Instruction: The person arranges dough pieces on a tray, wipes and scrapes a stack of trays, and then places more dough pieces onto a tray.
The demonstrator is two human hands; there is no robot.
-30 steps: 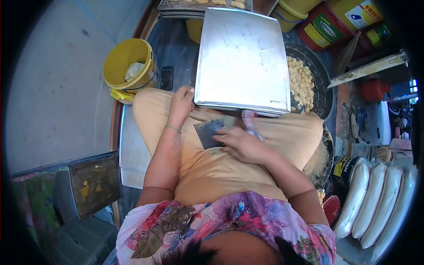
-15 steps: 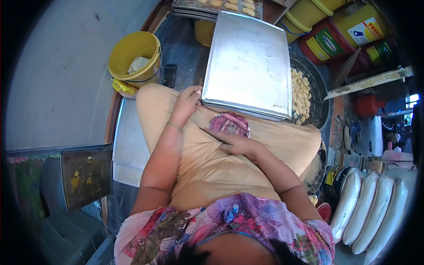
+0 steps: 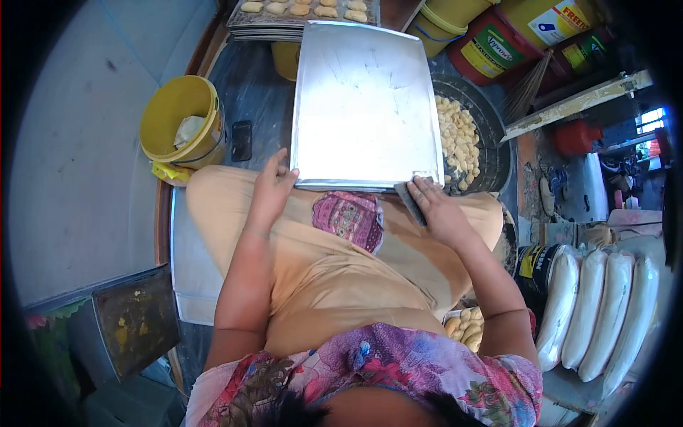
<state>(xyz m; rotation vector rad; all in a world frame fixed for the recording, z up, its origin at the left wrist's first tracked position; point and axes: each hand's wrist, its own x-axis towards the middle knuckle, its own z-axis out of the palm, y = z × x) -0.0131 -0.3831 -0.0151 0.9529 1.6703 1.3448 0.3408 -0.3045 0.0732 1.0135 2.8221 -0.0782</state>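
Note:
A stack of shallow metal baking trays [image 3: 366, 107] lies in front of me, its near edge by my lap. My left hand [image 3: 270, 191] is at the near left corner with fingers apart, thumb by the rim. My right hand [image 3: 442, 210] is closed on a flat dark scraper [image 3: 410, 205], fingertips at the near right corner of the top tray. A patterned purple cloth [image 3: 348, 219] lies on my lap below the trays. Small dough pieces [image 3: 457, 139] fill part of a wide black basin [image 3: 494, 153] to the right of the stack.
Left stand a yellow bucket [image 3: 181, 124] and a dark phone [image 3: 242, 141]. Behind are trays of shaped dough [image 3: 302, 10] and stacked buckets [image 3: 491, 46]. Filled clear plastic bags [image 3: 587, 313] lie at right, and a container of bread-like pieces [image 3: 466, 327] is by my right elbow.
My right hand has moved from my lap to the trays' near right corner, with the scraper. My left hand's fingers have loosened from the left corner. The view has shifted.

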